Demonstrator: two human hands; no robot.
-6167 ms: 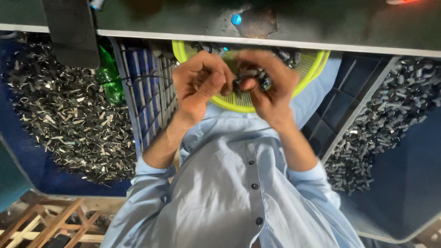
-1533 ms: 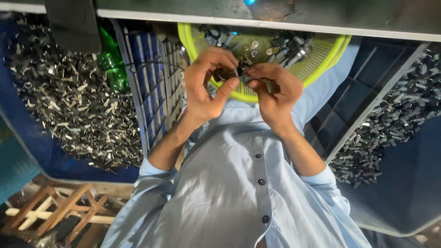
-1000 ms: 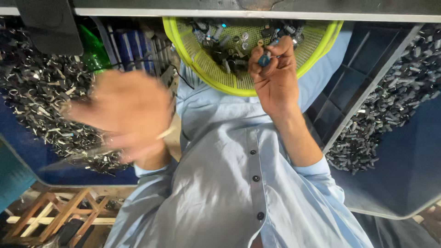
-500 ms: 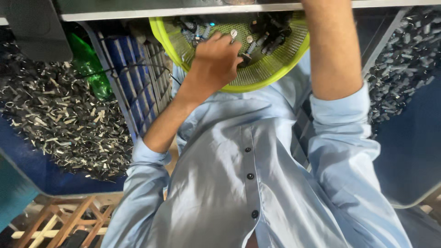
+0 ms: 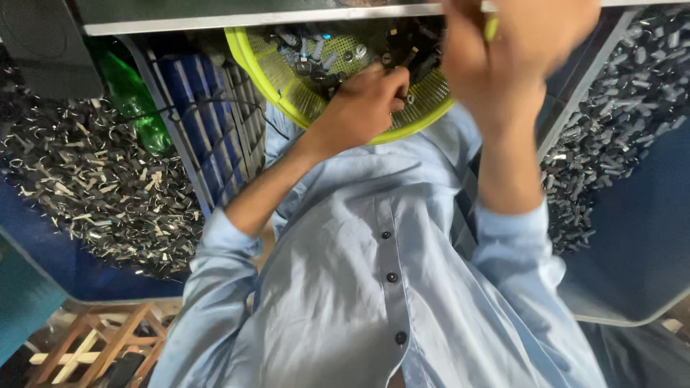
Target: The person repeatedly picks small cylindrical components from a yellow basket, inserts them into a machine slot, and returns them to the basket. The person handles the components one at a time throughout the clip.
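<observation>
Left hand: the left hand [image 5: 363, 108] is reaching into the yellow-green perforated basket [image 5: 287, 93] at the upper middle of the frame, its fingers curling down together among the small dark and silvery parts [image 5: 323, 54]; whether they are pinching one cannot be told.
Right hand: the right hand [image 5: 514, 61] is rising close to the camera at the upper right of the frame, blurred, its fingers folding inward; whether it is gripping anything cannot be told.
Basket: it is resting tilted on the lap, just under the grey table edge [image 5: 251, 16] running along the top of the frame, and it is holding the loose parts.
Clothing: a light blue buttoned shirt [image 5: 359, 287] is filling the lower middle of the frame.
Left side: a heap of shiny metal pieces [image 5: 93, 194] is lying on a blue tray, with a green bottle [image 5: 133, 100] standing at the upper left beside a blue crate [image 5: 208, 122].
Right side: a pile of dark metal pieces [image 5: 618, 122] is lying at the right edge.
Lower left: a wooden frame [image 5: 93, 345] is showing.
</observation>
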